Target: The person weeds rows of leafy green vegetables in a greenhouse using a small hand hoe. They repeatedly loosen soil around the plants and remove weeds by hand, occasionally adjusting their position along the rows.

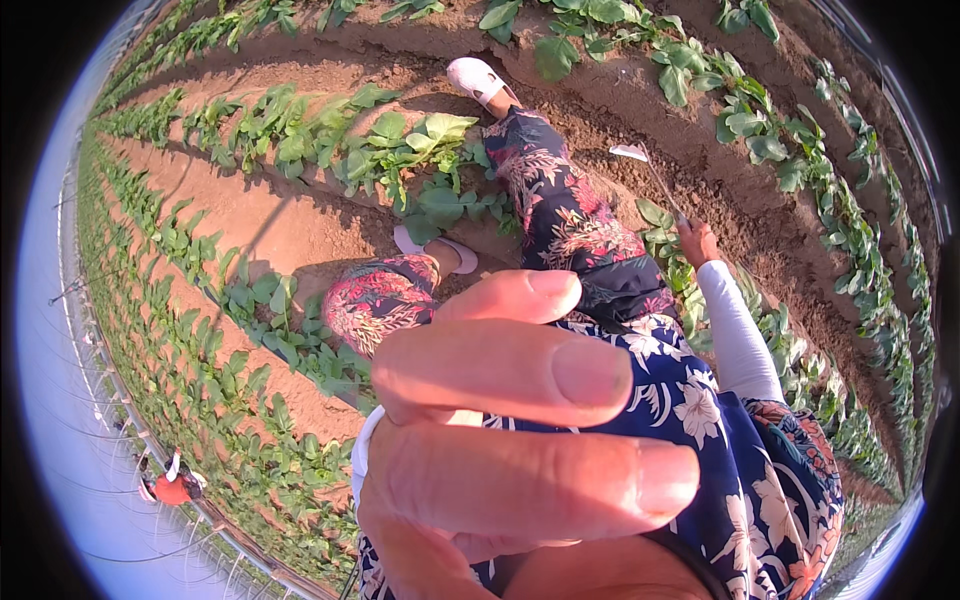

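My left hand (517, 420) is raised very close to the camera, its partly bent fingers pointing right with gaps between them. Nothing shows in it, though its palm side is partly hidden. Farther off on the right, my right hand (698, 241) is closed around the handle of a small hand hoe (661, 180). The hoe has a thin metal neck and a bright blade (628, 153), which is over the brown soil beside a ridge. Leafy green plants (679, 277) grow close to that hand. A white sleeve (739, 330) covers my right forearm.
My legs in floral trousers (559, 202) straddle a planted ridge, with pale clogs (474, 79) on the soil. Rows of leafy crops (289, 135) run on both sides, with bare furrows (217, 191) between. A person in red (174, 489) is far off at lower left, near the greenhouse edge.
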{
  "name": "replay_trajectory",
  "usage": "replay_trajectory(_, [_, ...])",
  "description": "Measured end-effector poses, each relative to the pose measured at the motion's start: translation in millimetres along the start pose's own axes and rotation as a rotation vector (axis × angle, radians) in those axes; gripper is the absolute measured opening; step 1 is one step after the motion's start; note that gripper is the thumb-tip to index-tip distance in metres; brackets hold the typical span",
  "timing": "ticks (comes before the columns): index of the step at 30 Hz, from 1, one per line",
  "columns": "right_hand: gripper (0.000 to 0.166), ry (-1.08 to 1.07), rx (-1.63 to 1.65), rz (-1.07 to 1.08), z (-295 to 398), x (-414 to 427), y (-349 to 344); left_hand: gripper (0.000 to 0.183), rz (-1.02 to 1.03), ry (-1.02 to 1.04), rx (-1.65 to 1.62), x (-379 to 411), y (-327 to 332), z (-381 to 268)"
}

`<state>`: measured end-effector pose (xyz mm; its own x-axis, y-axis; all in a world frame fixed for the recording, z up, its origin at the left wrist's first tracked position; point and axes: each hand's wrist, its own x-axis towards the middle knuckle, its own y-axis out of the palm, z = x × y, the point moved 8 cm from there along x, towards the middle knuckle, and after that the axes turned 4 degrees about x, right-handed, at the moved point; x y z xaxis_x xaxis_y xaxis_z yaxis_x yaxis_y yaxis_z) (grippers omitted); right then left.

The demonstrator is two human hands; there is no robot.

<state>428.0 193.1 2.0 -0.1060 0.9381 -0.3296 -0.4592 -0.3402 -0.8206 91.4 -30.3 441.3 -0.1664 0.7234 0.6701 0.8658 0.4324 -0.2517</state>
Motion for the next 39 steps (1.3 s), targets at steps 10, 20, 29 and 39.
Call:
replay_trajectory(10, [0.042,0.018,-0.054,0.089,-22,2,10,0.022,0.026,-0.035,-0.194,-4,5,-18])
replay_trajectory(20, [0.042,0.032,-0.122,0.031,-104,7,-5,0.031,0.098,-0.087,-0.433,6,18,-37])
replay_trajectory(29, [0.044,0.136,-0.102,-0.071,-100,-10,-32,0.023,0.188,0.008,-0.216,17,43,-31])
replay_trajectory(39, [0.050,0.122,-0.076,0.015,-50,8,-21,0.022,0.472,0.325,0.176,24,120,-24])
